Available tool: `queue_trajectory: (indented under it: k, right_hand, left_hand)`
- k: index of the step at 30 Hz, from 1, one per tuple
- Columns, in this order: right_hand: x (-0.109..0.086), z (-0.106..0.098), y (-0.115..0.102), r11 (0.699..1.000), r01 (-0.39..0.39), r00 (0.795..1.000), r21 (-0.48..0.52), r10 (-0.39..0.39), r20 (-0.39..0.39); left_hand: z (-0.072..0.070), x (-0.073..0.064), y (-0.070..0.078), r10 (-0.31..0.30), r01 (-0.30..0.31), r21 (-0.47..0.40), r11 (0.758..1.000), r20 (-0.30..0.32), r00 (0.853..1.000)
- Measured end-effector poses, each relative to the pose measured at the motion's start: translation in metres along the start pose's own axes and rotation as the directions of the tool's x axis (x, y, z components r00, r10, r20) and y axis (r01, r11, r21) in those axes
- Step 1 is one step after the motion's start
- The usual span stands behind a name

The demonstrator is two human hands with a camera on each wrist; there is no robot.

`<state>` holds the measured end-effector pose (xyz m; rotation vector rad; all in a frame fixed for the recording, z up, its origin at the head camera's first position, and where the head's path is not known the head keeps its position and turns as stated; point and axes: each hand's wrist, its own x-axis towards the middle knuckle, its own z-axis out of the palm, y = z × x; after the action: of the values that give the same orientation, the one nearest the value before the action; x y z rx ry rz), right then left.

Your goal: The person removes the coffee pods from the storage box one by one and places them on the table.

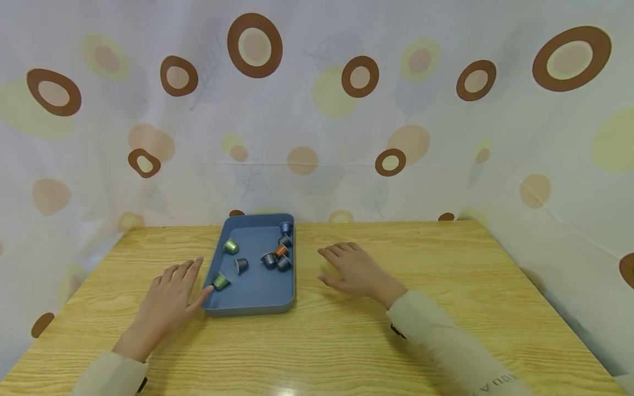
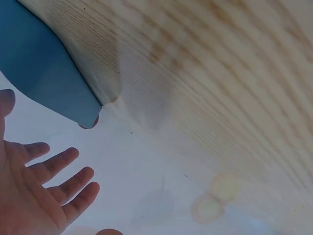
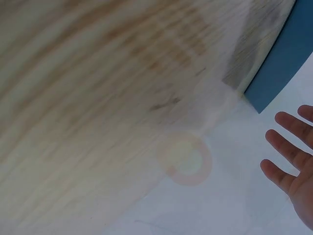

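Observation:
A blue tray (image 1: 257,297) lies on the wooden table with several coffee capsules in it. Green capsules (image 1: 230,246) sit along its left side, one of them near the front left corner. Dark capsules (image 1: 269,260), an orange capsule (image 1: 280,251) and a blue capsule (image 1: 285,227) gather toward the right wall. My left hand (image 1: 170,297) hovers at the tray's left edge, fingers spread and holding nothing; its thumb tip overlaps the rim in the head view, and contact cannot be told. To the right of the tray, my right hand (image 1: 356,272) is held with fingers extended, gripping nothing.
The wooden table (image 1: 446,264) stretches to both sides of the tray. Behind it and at the sides hangs a white curtain (image 1: 307,126) with brown, peach and yellow round patterns. The tray's far edge is close to the back curtain.

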<state>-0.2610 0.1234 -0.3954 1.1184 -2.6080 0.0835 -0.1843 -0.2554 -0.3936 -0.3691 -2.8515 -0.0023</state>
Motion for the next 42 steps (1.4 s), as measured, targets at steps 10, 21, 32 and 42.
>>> queue_trajectory:
  k: [10, 21, 32, 42]
  right_hand:
    - [0.022, 0.005, -0.015, 1.000, -0.019, 0.996, 0.025, 0.017, 0.083]
    - [0.040, 0.010, -0.025, 0.998, -0.042, 0.990, 0.037, 0.037, 0.139]
    - [0.050, 0.017, -0.035, 0.997, -0.064, 0.980, 0.033, 0.056, 0.189]
    - [0.052, 0.016, -0.041, 0.995, -0.091, 0.974, 0.030, 0.083, 0.211]
  left_hand:
    - [0.003, 0.003, 0.002, 0.011, -0.011, 0.011, 1.000, 0.008, 1.000]
    - [0.006, 0.007, 0.001, 0.030, -0.031, 0.031, 0.999, 0.019, 0.999]
    - [0.014, 0.010, 0.000, 0.045, -0.045, 0.041, 0.998, 0.008, 0.999]
    - [0.016, 0.009, 0.002, 0.060, -0.060, 0.019, 0.998, -0.021, 0.998]
